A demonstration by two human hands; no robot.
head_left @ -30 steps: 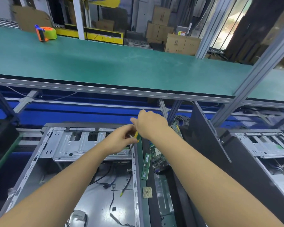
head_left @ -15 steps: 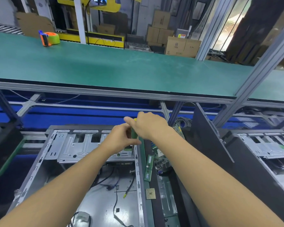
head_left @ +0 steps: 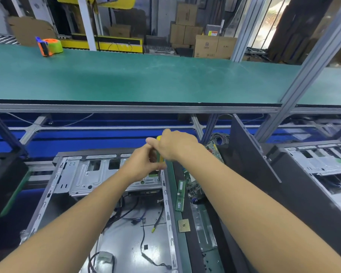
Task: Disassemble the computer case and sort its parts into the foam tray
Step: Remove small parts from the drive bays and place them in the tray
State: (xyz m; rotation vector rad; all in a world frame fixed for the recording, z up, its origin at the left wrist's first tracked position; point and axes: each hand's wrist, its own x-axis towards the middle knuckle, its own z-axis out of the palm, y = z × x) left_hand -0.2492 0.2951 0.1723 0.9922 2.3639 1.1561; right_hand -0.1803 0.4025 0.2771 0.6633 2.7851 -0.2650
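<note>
Both hands have shifted on the screwdriver [head_left: 160, 157], so more of its yellow-green handle shows between them. It stands upright at frame centre, tip on the drive cage at the right edge of the open computer case [head_left: 73, 174]. The left hand [head_left: 143, 164] has its grip curled round the handle, and the right hand [head_left: 177, 147] wraps the top.

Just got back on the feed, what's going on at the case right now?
A person has both hands on a yellow and green screwdriver: the right hand grips the top of the handle and the left hand holds it lower down. Its tip is down at the right corner of the metal drive cage in the open computer case, apparently on a screw. A memory stick, a processor chip and a circuit board lie just right of the case.
</note>
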